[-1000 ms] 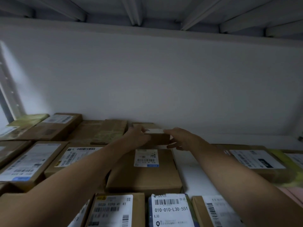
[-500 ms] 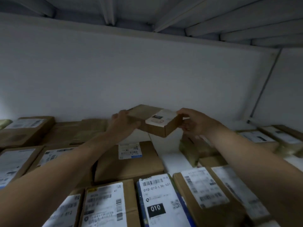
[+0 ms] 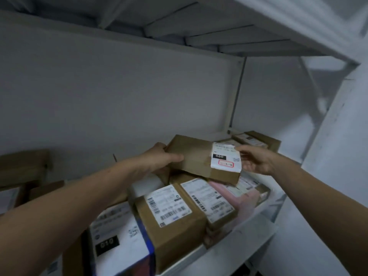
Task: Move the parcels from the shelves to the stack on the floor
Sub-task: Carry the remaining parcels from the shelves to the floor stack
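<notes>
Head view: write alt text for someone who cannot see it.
The left hand and right hand hold a small brown parcel with a white label above a shelf crowded with other parcels.

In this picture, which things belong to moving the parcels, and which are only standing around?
Part of the job: small brown parcel, held by left hand and right hand; labelled brown parcel and pink parcel, waiting on the shelf.
Only surroundings: back wall; upper shelf; corner post.
</notes>
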